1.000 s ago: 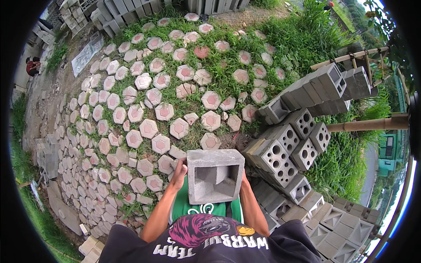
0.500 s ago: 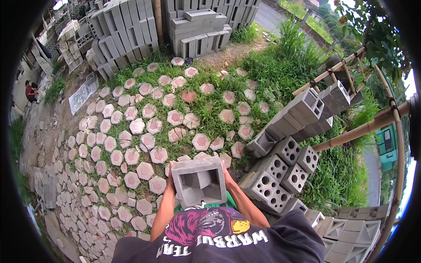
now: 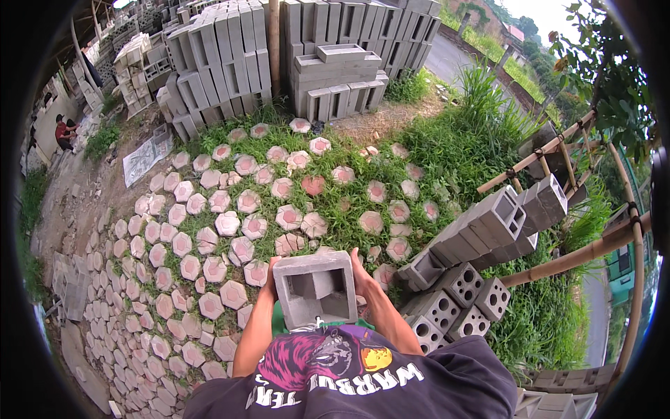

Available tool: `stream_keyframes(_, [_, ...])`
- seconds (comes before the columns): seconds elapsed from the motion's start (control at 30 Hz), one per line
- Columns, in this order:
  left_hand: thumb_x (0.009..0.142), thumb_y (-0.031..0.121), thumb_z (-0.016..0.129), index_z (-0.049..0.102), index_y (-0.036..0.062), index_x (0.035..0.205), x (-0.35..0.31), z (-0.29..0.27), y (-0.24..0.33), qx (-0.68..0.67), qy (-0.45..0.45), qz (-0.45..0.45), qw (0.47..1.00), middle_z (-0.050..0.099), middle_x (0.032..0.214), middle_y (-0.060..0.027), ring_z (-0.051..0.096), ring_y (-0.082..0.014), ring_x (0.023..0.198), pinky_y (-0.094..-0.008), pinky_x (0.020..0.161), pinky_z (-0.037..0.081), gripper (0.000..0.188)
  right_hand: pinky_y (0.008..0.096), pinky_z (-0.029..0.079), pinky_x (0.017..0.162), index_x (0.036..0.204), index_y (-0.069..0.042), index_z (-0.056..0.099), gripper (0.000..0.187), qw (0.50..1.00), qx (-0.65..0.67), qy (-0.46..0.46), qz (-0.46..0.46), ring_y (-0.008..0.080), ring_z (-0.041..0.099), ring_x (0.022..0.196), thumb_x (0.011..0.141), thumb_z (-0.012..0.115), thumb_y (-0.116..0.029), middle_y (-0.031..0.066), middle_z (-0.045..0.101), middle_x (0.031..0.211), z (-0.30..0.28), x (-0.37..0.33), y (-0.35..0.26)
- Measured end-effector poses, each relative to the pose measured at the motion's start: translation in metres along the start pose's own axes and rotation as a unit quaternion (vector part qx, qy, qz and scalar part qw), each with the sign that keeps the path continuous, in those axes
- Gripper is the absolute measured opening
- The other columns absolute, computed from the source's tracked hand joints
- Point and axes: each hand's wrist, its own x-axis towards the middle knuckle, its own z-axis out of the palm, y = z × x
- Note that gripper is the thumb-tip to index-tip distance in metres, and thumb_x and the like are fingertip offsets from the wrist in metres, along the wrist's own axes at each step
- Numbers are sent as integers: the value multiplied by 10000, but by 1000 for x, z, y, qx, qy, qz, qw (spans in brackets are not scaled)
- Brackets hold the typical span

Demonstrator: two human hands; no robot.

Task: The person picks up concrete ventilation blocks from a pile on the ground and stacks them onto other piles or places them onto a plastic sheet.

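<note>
A grey hollow concrete block point(image 3: 313, 263) is held in front of my body, its square opening facing up toward me. Inside it a slanted inner wall shows. My left hand point(image 3: 271, 278) presses flat against the block's left side, and my right hand point(image 3: 359, 274) grips the right side. The fingers of both hands reach past the far edge, partly hidden by the block. Both forearms come from beneath a dark printed shirt point(image 3: 349, 370).
Hexagonal pavers point(image 3: 211, 305) in grass cover the ground. Stacked blocks point(image 3: 342, 77) stand ahead; more hollow blocks point(image 3: 481, 227) and round-holed blocks point(image 3: 464, 283) line the right, beside a bamboo railing point(image 3: 579, 258). A white sheet point(image 3: 148, 159) lies left. A person point(image 3: 66, 133) sits far left.
The surroundings have shifted lower and slightly right in view, with more of the far stacks showing. The block stays between my hands, almost unchanged in place.
</note>
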Motion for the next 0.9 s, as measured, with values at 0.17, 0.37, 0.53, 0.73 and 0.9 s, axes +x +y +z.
stream_keyframes(0.17, [853,618,356,610,41,1167,6,-22,38,-50,-7,60,997,654,1091,-118,610,-264,971,-405,877,479,705,461,357,1050,1329,-6,492,999,995,20,-38,93,317,503,1192,829,188,-816,160,511,1346,43,73,-44])
stream_keyframes(0.37, [871,648,306,624,39,1152,61,-140,115,24,55,107,993,647,1119,-110,591,-252,984,-381,870,459,742,404,391,1035,1281,15,533,783,996,80,-34,-1,301,559,1134,933,301,-646,160,583,1270,108,188,-45])
stream_keyframes(0.53, [866,555,328,633,80,1022,73,-154,203,8,33,92,995,661,965,-95,616,-228,845,-381,760,497,585,397,380,1054,1356,6,462,899,996,67,-23,-51,288,515,1206,909,190,-725,156,533,1333,120,275,-56])
stream_keyframes(0.73, [859,593,316,647,77,1018,59,-228,254,-92,84,89,988,661,988,-96,609,-241,877,-390,792,488,633,442,366,1057,1411,-84,409,867,994,47,-86,54,298,482,1229,893,198,-747,126,476,1393,176,380,-57])
stream_keyframes(0.9, [857,556,256,599,14,1214,50,-218,298,-117,130,68,982,649,1131,-155,635,-282,991,-411,872,510,734,452,382,1037,1367,-66,462,846,992,4,-27,127,302,507,1188,900,237,-734,132,509,1354,165,456,-65])
